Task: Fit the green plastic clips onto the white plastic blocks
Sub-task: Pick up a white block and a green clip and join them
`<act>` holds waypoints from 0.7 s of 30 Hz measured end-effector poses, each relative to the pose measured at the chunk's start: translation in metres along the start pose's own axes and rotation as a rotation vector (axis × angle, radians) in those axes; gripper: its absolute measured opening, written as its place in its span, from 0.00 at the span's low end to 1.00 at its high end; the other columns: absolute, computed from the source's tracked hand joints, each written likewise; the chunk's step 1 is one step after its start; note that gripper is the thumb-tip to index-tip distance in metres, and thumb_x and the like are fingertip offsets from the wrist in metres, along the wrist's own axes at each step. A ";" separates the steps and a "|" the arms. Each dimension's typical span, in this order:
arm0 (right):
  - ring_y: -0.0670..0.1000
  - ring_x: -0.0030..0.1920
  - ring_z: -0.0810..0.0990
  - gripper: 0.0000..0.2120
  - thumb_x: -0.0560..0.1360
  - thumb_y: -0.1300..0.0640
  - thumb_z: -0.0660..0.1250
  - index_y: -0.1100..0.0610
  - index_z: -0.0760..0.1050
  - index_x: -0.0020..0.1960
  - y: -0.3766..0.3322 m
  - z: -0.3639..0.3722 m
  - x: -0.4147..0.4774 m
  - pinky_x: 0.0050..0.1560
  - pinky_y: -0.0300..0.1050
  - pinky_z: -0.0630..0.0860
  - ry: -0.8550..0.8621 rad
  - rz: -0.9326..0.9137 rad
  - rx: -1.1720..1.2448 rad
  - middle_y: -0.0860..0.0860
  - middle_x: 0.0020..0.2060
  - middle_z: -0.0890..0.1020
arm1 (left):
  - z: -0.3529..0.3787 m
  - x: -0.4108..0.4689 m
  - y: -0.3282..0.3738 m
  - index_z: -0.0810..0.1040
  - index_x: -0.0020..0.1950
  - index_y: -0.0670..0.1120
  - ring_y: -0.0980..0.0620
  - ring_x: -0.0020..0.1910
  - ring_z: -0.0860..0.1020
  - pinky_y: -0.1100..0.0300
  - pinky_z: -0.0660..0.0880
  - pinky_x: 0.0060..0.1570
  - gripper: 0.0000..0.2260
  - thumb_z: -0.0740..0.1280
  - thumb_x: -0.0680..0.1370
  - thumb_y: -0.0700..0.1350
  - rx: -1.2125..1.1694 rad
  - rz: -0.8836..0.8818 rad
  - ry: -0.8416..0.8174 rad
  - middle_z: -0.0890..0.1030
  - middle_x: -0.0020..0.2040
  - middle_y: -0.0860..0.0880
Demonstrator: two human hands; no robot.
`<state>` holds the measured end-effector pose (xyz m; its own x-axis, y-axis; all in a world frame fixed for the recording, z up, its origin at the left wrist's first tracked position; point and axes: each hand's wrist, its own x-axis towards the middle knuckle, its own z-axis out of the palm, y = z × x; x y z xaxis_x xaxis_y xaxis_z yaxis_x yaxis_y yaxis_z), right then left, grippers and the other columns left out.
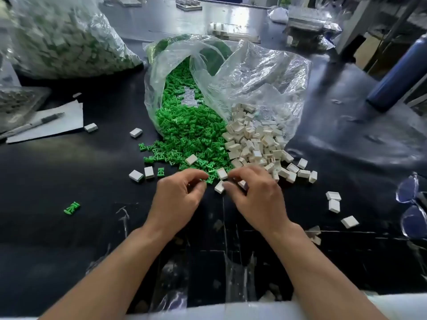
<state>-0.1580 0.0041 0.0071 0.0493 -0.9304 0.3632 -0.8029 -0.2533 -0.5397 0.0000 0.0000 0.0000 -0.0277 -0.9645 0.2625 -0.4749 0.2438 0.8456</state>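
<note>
A heap of green plastic clips (pixel 191 132) spills from a clear bag (pixel 254 72) onto the black table. Beside it on the right lies a heap of white plastic blocks (pixel 254 144). My left hand (pixel 178 197) sits at the near edge of the green heap with its fingers curled; their tips touch the clips, and whether they pinch one is hidden. My right hand (pixel 256 197) curls its fingers round a white block (pixel 242 184). Its thumb tip lies against another white block (pixel 219 187) on the table between my hands.
Loose white blocks (pixel 136 176) and a stray green clip (pixel 72 208) lie scattered around. A big full bag (pixel 64 38) stands at the back left, with a pen (pixel 34 124) on paper nearer. A blue bottle (pixel 397 72) and eyeglasses (pixel 411 204) sit at the right.
</note>
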 end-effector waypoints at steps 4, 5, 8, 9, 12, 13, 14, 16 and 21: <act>0.55 0.52 0.77 0.15 0.68 0.54 0.73 0.57 0.80 0.53 0.000 0.007 0.003 0.53 0.46 0.70 -0.171 -0.073 -0.066 0.53 0.48 0.80 | 0.005 0.001 0.001 0.83 0.48 0.45 0.71 0.33 0.75 0.78 0.68 0.36 0.08 0.70 0.73 0.35 0.031 0.019 -0.014 0.77 0.35 0.64; 0.55 0.52 0.76 0.15 0.69 0.54 0.73 0.56 0.80 0.54 0.000 0.009 0.005 0.55 0.46 0.70 -0.195 -0.091 -0.069 0.53 0.49 0.80 | 0.006 0.002 0.001 0.83 0.48 0.45 0.71 0.33 0.75 0.78 0.68 0.37 0.08 0.70 0.73 0.35 0.021 0.018 -0.020 0.78 0.36 0.64; 0.52 0.52 0.76 0.16 0.70 0.55 0.72 0.56 0.78 0.56 0.003 0.011 0.006 0.56 0.44 0.69 -0.187 -0.096 -0.055 0.51 0.48 0.80 | 0.003 0.003 0.002 0.83 0.48 0.48 0.69 0.34 0.76 0.76 0.70 0.37 0.09 0.70 0.73 0.36 -0.013 -0.017 -0.016 0.79 0.37 0.62; 0.51 0.50 0.77 0.17 0.69 0.56 0.73 0.57 0.78 0.57 0.004 0.010 0.006 0.55 0.41 0.69 -0.161 -0.079 -0.007 0.50 0.47 0.80 | 0.003 0.003 0.004 0.82 0.46 0.51 0.68 0.34 0.76 0.76 0.71 0.37 0.10 0.70 0.73 0.36 -0.037 -0.036 -0.016 0.79 0.37 0.62; 0.41 0.42 0.74 0.17 0.67 0.61 0.74 0.59 0.77 0.55 0.002 0.006 0.005 0.47 0.27 0.67 -0.057 -0.019 0.182 0.45 0.41 0.76 | 0.001 0.005 0.010 0.79 0.44 0.54 0.63 0.29 0.78 0.74 0.70 0.30 0.09 0.70 0.73 0.39 -0.161 -0.178 -0.034 0.81 0.34 0.59; 0.41 0.42 0.74 0.17 0.66 0.62 0.75 0.59 0.76 0.53 0.002 0.005 0.006 0.45 0.25 0.67 -0.018 -0.026 0.219 0.44 0.40 0.76 | 0.000 0.006 0.012 0.80 0.45 0.52 0.60 0.28 0.78 0.71 0.70 0.27 0.07 0.70 0.73 0.39 -0.237 -0.241 -0.058 0.82 0.34 0.56; 0.42 0.42 0.74 0.16 0.66 0.62 0.75 0.59 0.76 0.52 0.001 0.004 0.005 0.44 0.25 0.68 0.016 -0.053 0.242 0.45 0.40 0.77 | -0.002 0.007 0.014 0.80 0.45 0.51 0.58 0.28 0.79 0.68 0.70 0.25 0.06 0.70 0.73 0.40 -0.316 -0.298 -0.095 0.82 0.35 0.54; 0.42 0.41 0.75 0.14 0.66 0.62 0.74 0.61 0.76 0.50 -0.002 0.004 0.003 0.42 0.26 0.70 0.070 -0.143 0.262 0.48 0.40 0.78 | -0.004 0.008 0.016 0.80 0.46 0.46 0.55 0.31 0.81 0.65 0.72 0.24 0.05 0.71 0.73 0.39 -0.444 -0.367 -0.205 0.83 0.36 0.49; 0.45 0.41 0.77 0.12 0.67 0.67 0.71 0.62 0.76 0.50 -0.003 0.006 -0.001 0.43 0.34 0.75 0.048 -0.233 0.312 0.53 0.41 0.80 | -0.005 0.007 0.020 0.81 0.43 0.41 0.54 0.32 0.79 0.65 0.76 0.29 0.03 0.70 0.72 0.35 -0.556 -0.380 -0.298 0.81 0.32 0.46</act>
<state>-0.1518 0.0039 0.0043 0.1753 -0.8269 0.5343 -0.5540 -0.5315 -0.6408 -0.0053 -0.0016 0.0211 -0.2257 -0.9600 -0.1657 0.0149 -0.1735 0.9847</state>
